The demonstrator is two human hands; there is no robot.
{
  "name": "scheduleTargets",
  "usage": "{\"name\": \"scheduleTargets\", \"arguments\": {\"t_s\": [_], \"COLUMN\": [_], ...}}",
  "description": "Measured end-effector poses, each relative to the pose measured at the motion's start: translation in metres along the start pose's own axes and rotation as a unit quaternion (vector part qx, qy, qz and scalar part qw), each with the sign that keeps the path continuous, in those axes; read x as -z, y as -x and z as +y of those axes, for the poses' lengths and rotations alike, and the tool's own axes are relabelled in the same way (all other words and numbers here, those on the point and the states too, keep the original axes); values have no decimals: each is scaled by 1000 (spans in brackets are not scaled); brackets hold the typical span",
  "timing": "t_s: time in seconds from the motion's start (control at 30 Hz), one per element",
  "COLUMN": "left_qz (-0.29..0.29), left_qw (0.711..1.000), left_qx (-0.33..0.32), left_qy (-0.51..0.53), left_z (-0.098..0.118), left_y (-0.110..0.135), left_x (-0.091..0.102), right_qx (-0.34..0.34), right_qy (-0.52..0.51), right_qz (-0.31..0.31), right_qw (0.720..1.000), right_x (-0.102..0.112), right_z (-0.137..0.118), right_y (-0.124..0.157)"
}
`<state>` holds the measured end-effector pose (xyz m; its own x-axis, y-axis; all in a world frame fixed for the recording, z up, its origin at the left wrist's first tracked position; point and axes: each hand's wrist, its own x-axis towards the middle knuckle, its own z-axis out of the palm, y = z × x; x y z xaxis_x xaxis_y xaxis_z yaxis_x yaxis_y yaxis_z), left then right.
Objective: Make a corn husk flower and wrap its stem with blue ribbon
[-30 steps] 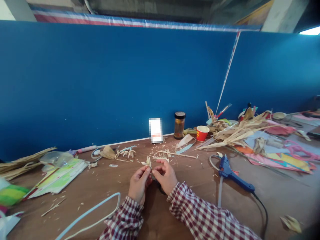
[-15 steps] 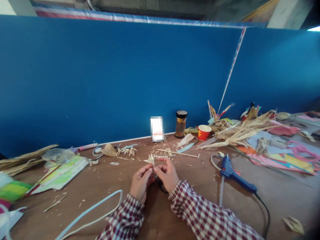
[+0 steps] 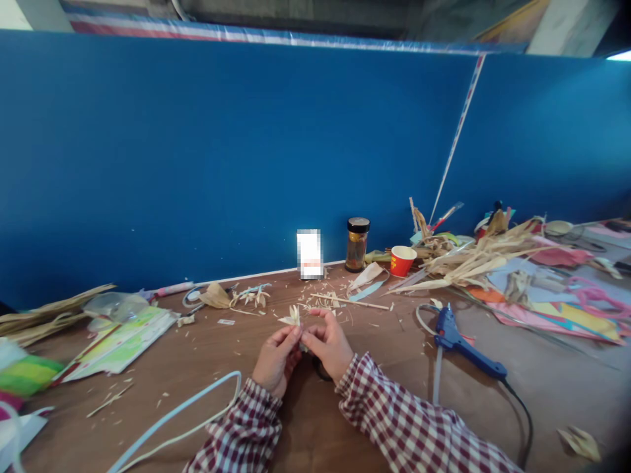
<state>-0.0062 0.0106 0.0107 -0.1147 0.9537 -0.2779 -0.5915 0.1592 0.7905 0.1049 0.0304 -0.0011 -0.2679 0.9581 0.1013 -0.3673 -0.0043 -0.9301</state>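
A small pale flower of dried husk strips (image 3: pixel 292 316) stands up from the fingertips of my left hand (image 3: pixel 277 358), which is closed around its base. Close beside it, my right hand (image 3: pixel 331 347) has thumb and forefinger pinched near the flower's lower end. What those fingers hold, if anything, is hidden. A dark, curved object (image 3: pixel 321 369) shows partly beneath my right hand; its kind is unclear. Husk shavings (image 3: pixel 328 300) and a thin stick (image 3: pixel 355 302) lie on the brown table (image 3: pixel 296 433) beyond my hands.
On the right lie a blue glue gun (image 3: pixel 466 348) with its cord, a red paper cup (image 3: pixel 403 261), a black-lidded jar (image 3: pixel 357 245) and piled dried husks (image 3: pixel 488 253). At left are a green-and-white sheet (image 3: pixel 125 341) and a pale looped cable (image 3: pixel 182 404). A blue partition (image 3: pixel 246 144) stands behind.
My left hand and the flower have shifted slightly left, and the flower has turned a little more upright. My right fingertips are now slightly farther from the blossom.
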Motion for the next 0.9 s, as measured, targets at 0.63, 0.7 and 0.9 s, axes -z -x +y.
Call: {"name": "scheduleTargets", "arguments": {"t_s": [0.63,0.7,0.9], "left_qz": [-53,-50,-65], "left_qw": [997,996,998], "left_qx": [-55,-64,-15], "left_qy": [-33,-30,-7], "left_z": [0,-1,2], "left_y": [1,1,3], "left_x": [1,0,-3], "right_qx": [-4,1,-82], "right_qy": [15,16,-86], "right_qz": [-36,-36,-9], "right_qw": [999,999,993], "right_x": [0,-1,-2], "right_z": [-6,-7,-8], "right_y": [2,2,0]}}
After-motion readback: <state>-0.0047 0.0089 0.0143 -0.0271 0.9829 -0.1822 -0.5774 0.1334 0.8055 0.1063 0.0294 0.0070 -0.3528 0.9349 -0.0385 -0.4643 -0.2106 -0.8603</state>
